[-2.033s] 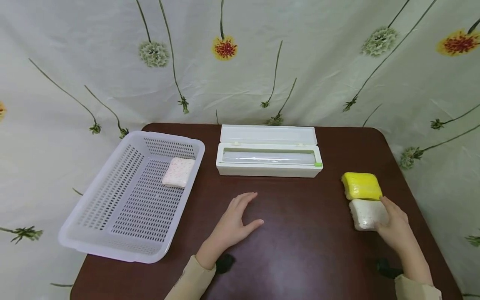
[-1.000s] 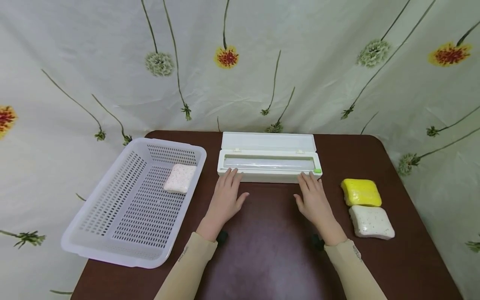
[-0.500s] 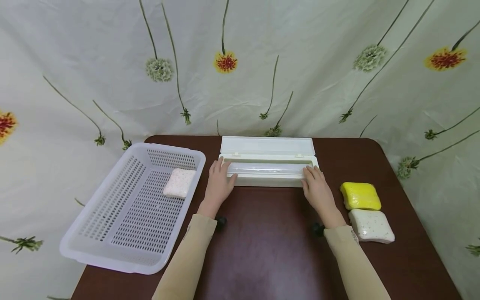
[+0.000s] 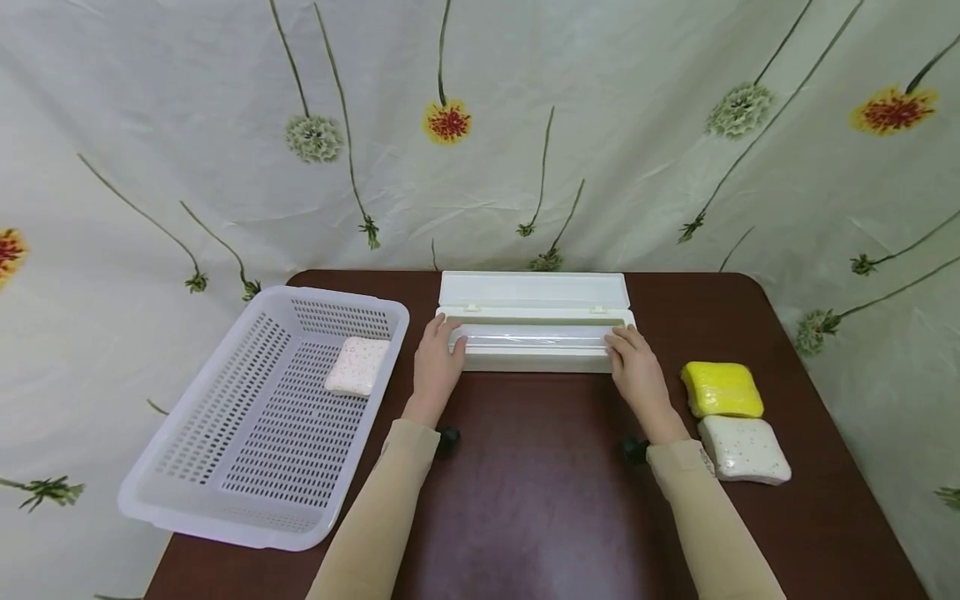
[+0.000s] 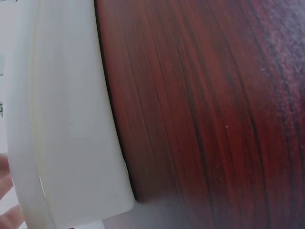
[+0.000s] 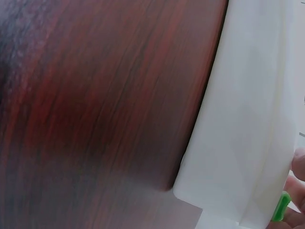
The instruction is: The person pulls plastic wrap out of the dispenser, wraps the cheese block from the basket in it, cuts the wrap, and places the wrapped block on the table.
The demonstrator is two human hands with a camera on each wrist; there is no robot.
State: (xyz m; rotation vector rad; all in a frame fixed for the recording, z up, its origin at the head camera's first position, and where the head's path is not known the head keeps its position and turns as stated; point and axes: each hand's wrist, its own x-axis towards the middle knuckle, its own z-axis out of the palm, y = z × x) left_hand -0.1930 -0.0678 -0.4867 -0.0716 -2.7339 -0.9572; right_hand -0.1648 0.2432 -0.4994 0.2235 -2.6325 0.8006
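Note:
A white cling film dispenser [image 4: 540, 362] stands at the back of the table, its lid [image 4: 534, 290] folded back. Inside lies a clear roll of cling film [image 4: 532, 335]. My left hand [image 4: 435, 367] curls over the dispenser's left end, thumb and fingertips at the edge of the opening. At the other end my right hand [image 4: 637, 371] bends its fingers over the front rim, by the end of the roll. In the right wrist view those fingertips [image 6: 299, 164] show close to a green slider [image 6: 281, 206]. Whether the fingertips pinch the film I cannot tell.
To the left stands a white perforated basket [image 4: 258, 542] with a speckled soap bar [image 4: 358, 365] in it. A yellow soap bar [image 4: 722, 389] and a white speckled one [image 4: 744, 450] lie on the dark wooden table [image 4: 540, 500] at the right. A flowered curtain [image 4: 600, 67] hangs behind.
My right hand has left the white soap bar and come to the dispenser's right end. My left hand has moved forward to its left end. Lately the fingers have drawn in slightly.

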